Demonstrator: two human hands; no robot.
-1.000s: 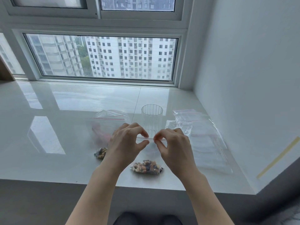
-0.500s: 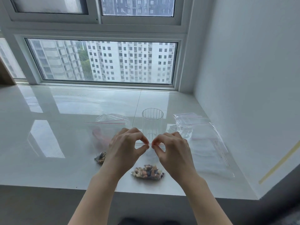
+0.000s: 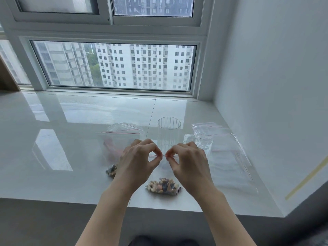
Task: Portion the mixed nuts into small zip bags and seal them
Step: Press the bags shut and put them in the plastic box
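A small clear zip bag with mixed nuts in its bottom stands near the front edge of the white sill. My left hand and my right hand both pinch its red zip strip between thumb and forefinger, fingertips almost touching at the middle. Another small bag with nuts lies left of my left hand, partly hidden by it. An empty ribbed clear glass stands just behind my hands.
A larger clear zip bag with something pinkish inside lies at the back left. Several empty zip bags are spread to the right, close to the white wall. The sill's front edge runs below my wrists.
My two hands have drawn closer together along the zip strip; the gap between their fingertips has nearly closed. The bag of nuts stays in place.
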